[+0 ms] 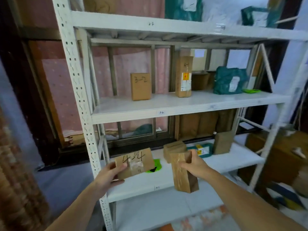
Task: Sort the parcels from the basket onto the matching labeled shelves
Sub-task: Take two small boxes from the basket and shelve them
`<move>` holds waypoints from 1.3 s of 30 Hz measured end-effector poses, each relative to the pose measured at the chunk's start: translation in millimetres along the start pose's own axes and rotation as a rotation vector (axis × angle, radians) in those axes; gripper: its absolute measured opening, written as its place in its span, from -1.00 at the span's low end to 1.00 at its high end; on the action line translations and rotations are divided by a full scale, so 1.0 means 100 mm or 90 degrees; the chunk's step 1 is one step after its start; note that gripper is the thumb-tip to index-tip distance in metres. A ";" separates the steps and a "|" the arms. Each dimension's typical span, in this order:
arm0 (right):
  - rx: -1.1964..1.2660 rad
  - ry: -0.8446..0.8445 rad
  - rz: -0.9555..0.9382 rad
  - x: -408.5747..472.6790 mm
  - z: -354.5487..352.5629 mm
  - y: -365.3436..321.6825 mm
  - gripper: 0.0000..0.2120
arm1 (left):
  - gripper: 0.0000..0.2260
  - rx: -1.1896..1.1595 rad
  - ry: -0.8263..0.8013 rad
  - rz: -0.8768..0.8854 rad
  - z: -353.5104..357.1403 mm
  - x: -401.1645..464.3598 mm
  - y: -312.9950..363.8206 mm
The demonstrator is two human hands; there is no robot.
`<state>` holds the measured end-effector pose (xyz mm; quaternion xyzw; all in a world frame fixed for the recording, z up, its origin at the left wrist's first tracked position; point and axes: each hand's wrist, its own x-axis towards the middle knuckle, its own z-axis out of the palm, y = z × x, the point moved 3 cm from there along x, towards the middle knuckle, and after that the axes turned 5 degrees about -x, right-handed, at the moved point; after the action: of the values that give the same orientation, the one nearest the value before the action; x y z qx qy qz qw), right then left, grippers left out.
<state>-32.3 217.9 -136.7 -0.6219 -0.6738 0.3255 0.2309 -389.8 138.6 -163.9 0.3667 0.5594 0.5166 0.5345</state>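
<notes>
Over the lower shelf (150, 185), left fingers (122, 167) pinch a flat box (135, 163); right fingers (185, 165) wrap a tall box (183, 175).

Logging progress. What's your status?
Left hand grips box marked 4-4. Right hand grips tall box at lower shelf. Nothing blocking.

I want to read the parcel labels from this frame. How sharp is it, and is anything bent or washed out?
Head view: soft motion blur throughout; "4-4" on the left hand's box stays readable, as does "3-2" on the shelf box; small shelf tags barely legible; wide-angle bends the uprights; corners smeared.
</notes>
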 end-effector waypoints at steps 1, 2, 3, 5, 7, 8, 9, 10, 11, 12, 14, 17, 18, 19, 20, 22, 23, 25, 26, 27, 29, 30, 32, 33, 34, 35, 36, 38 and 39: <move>0.004 0.014 0.011 -0.06 -0.15 0.12 -0.33 | -0.55 -0.003 -0.015 0.001 0.17 0.04 0.00; 0.009 0.026 0.019 -0.12 -0.30 0.22 -0.33 | -0.54 -0.006 -0.029 0.005 0.34 0.07 0.00; 0.016 0.038 0.025 -0.19 -0.45 0.32 -0.32 | -0.54 -0.008 -0.040 0.008 0.52 0.10 0.01; 0.023 0.071 0.031 -0.30 -0.74 0.52 -0.30 | -0.57 -0.006 -0.064 0.012 0.88 0.14 0.03; 0.014 0.104 0.047 -0.40 -1.03 0.76 -0.33 | -0.61 -0.005 -0.097 0.007 1.25 0.17 0.03; 0.005 0.117 0.057 -0.45 -1.17 0.88 -0.35 | -0.59 -0.001 -0.112 0.004 1.44 0.19 0.02; -0.001 0.129 0.066 -0.49 -1.29 0.99 -0.38 | -0.56 0.002 -0.125 0.003 1.62 0.22 0.01; -0.005 0.138 0.080 -0.54 -1.42 1.11 -0.40 | -0.53 0.004 -0.136 0.002 1.79 0.24 -0.01; -0.010 0.146 0.093 -0.60 -1.53 1.21 -0.42 | -0.52 0.006 -0.146 0.003 1.97 0.26 -0.03; -0.019 0.152 0.109 -0.67 -1.65 1.32 -0.44 | -0.53 0.008 -0.155 0.002 2.16 0.26 -0.05; -0.040 0.160 0.142 -0.81 -1.87 1.53 -0.41 | -0.55 0.016 -0.181 -0.002 2.53 0.23 -0.11; -0.066 0.170 0.197 -0.99 -2.17 1.90 -0.24 | -0.48 0.026 -0.213 0.001 3.01 0.21 -0.18; -0.060 0.175 0.207 -1.05 -2.26 2.02 -0.22 | -0.43 0.027 -0.221 0.004 3.15 0.22 -0.20; -0.048 0.181 0.216 -1.11 -2.35 2.13 -0.23 | -0.37 0.025 -0.228 0.006 3.29 0.23 -0.23; -0.037 0.186 0.224 -1.18 -2.44 2.23 -0.25 | -0.32 0.022 -0.233 0.005 3.42 0.24 -0.26; -0.020 0.192 0.241 -1.30 -2.60 2.38 -0.29 | -0.28 0.029 -0.247 0.007 3.65 0.23 -0.31; -0.013 0.197 0.246 -1.35 -2.66 2.44 -0.32 | -0.27 0.035 -0.255 0.009 3.75 0.22 -0.32; -0.006 0.205 0.259 -1.43 -2.76 2.58 -0.34 | -0.23 0.047 -0.264 -0.001 3.92 0.22 -0.34; -0.004 0.209 0.265 -1.46 -2.79 2.66 -0.34 | -0.20 0.052 -0.267 -0.008 3.99 0.24 -0.35; -0.007 0.215 0.269 -1.49 -2.82 2.73 -0.34 | -0.19 0.056 -0.269 -0.013 4.06 0.25 -0.35; -0.003 0.229 0.279 -1.55 -2.87 2.85 -0.35 | -0.19 0.061 -0.275 -0.022 4.18 0.27 -0.36; 0.003 0.236 0.285 -1.57 -2.90 2.90 -0.35 | -0.19 0.060 -0.277 -0.029 4.25 0.29 -0.36; 0.019 0.251 0.293 -1.60 -2.94 2.99 -0.36 | -0.22 0.063 -0.279 -0.041 4.35 0.30 -0.36; 0.023 0.257 0.294 -1.60 -2.95 3.03 -0.37 | -0.25 0.064 -0.279 -0.045 4.39 0.32 -0.36; 0.024 0.259 0.294 -1.60 -2.96 3.07 -0.37 | -0.27 0.063 -0.279 -0.048 4.43 0.33 -0.37; 0.026 0.259 0.296 -1.60 -2.97 3.11 -0.37 | -0.29 0.062 -0.280 -0.050 4.45 0.34 -0.38; 0.024 0.260 0.297 -1.60 -2.97 3.15 -0.37 | -0.30 0.061 -0.282 -0.049 4.48 0.35 -0.41; 0.020 0.257 0.302 -1.59 -2.95 3.19 -0.37 | -0.34 0.059 -0.287 -0.048 4.53 0.37 -0.46; 0.022 0.256 0.307 -1.58 -2.94 3.20 -0.37 | -0.36 0.059 -0.290 -0.052 4.54 0.40 -0.48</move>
<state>417.8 111.3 -153.8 -0.8118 -0.4418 0.2526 0.2862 54.5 251.8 -171.6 0.4746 0.4619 0.3723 0.6502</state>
